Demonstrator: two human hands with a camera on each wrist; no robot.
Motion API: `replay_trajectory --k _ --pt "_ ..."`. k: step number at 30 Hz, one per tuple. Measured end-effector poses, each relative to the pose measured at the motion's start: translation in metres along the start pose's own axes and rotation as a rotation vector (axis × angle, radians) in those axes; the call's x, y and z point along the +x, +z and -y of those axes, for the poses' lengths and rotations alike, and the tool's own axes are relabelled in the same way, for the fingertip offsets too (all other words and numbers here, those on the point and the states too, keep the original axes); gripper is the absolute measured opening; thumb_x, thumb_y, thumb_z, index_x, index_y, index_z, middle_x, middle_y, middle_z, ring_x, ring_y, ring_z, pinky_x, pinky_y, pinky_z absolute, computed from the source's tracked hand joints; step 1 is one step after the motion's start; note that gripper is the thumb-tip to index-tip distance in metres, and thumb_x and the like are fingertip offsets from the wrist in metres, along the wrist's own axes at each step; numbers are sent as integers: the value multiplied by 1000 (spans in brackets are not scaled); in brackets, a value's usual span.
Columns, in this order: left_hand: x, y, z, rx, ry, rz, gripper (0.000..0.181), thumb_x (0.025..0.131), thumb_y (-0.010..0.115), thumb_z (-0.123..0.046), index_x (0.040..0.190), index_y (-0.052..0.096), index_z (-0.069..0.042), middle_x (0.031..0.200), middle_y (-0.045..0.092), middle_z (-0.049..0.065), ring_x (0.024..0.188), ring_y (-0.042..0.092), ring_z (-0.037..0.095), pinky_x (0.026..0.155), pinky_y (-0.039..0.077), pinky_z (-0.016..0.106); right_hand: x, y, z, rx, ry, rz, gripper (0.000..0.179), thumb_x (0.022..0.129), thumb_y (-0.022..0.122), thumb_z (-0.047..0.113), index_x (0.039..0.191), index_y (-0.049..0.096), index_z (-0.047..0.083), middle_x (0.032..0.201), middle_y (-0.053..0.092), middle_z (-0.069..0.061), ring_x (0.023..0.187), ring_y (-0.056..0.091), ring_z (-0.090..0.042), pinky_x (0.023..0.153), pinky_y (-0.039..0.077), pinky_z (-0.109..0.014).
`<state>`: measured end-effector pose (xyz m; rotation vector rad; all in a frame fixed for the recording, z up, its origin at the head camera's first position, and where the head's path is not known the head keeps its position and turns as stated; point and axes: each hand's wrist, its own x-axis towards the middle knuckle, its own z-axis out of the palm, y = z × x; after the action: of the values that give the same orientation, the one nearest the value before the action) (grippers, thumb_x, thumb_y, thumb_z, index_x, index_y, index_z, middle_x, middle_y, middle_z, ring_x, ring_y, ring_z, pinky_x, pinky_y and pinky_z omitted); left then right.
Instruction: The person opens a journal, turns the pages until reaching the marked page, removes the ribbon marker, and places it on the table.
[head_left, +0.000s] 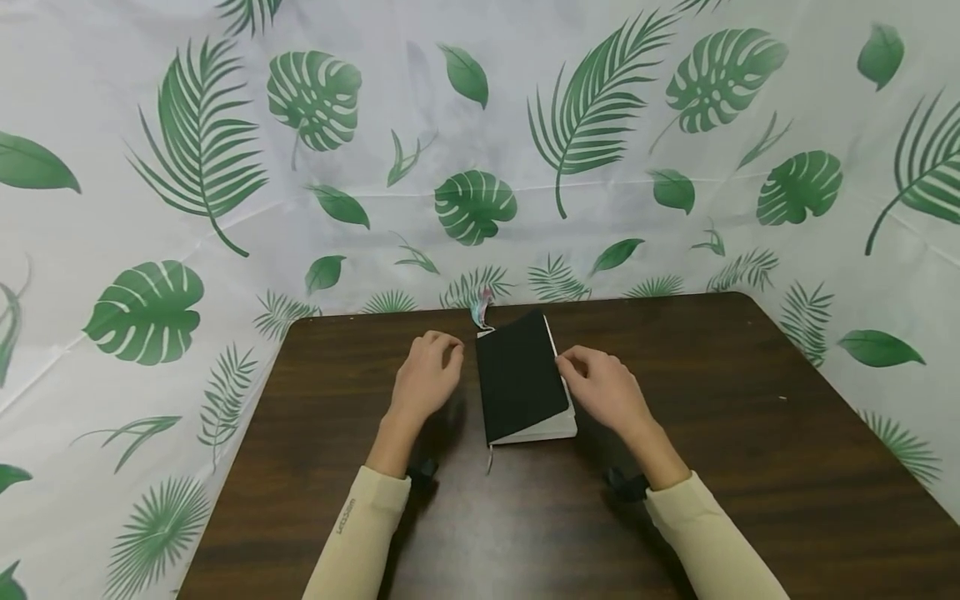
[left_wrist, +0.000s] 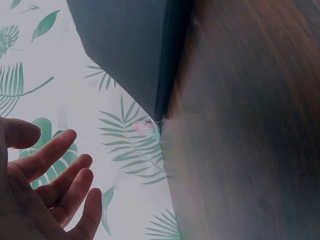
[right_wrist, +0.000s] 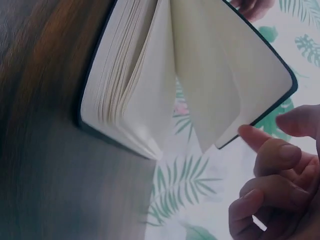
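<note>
A notebook (head_left: 521, 375) with a black cover lies on the table, its front cover partly raised. In the right wrist view, cream pages (right_wrist: 135, 75) fan apart beneath the lifted cover (right_wrist: 280, 75). My right hand (head_left: 603, 387) is at the notebook's right edge; its index fingertip (right_wrist: 246, 131) touches the cover's edge, while the thumb stands apart from it. To the left of the spine, my left hand (head_left: 427, 375) hovers with loosely bent fingers and holds nothing. A pink and blue tassel (head_left: 480, 310) sticks out at the notebook's top, and a thin ribbon (head_left: 491, 458) hangs from its bottom.
The dark wooden table (head_left: 322, 500) reaches back to a white cloth (head_left: 397, 250) printed with green leaves, which also hangs along both sides. A tiny pale scrap (head_left: 782, 397) lies on the right part of the tabletop.
</note>
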<state>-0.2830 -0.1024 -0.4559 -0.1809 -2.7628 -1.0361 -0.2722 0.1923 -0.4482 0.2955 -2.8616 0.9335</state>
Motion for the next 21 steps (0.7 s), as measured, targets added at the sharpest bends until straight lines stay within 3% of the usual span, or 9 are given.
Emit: replay_trajectory --k 5,9,12,17,21 --pt "0 0 -3 -25 3 16 37 113 50 -38 134 71 -16 144 63 6 135 54 29 101 53 61 -4 2 12 102 -67 -2 35 113 53 47 111 76 21 77 62 -2 70 56 -21 66 44 -39" --pt "0 -2 -4 -60 -14 28 41 113 49 -40 144 62 -17 142 66 5 134 57 27 103 51 60 -12 9 27 106 -150 -5 36 115 49 42 116 77 21 97 73 0 88 66 -20 80 54 -44" --pt "0 -3 -7 -108 -13 20 44 113 47 -44 147 60 -19 139 67 3 131 60 25 103 51 59 -16 16 38 21 -279 -18 34 115 50 33 122 79 17 117 77 2 108 69 -20 95 56 -47" --pt "-2 -6 -16 -184 -1 -42 47 113 43 -53 147 58 -25 137 68 -2 125 63 22 101 50 60 -21 26 51 -173 -525 -74 24 110 60 23 122 80 14 114 77 2 108 71 -22 97 57 -46" --pt "-4 -9 -25 -153 34 -54 54 112 43 -59 149 57 -23 135 68 -2 127 65 23 101 51 62 -25 33 57 -252 -602 -72 30 108 66 24 135 75 17 124 76 2 115 71 -22 107 54 -46"
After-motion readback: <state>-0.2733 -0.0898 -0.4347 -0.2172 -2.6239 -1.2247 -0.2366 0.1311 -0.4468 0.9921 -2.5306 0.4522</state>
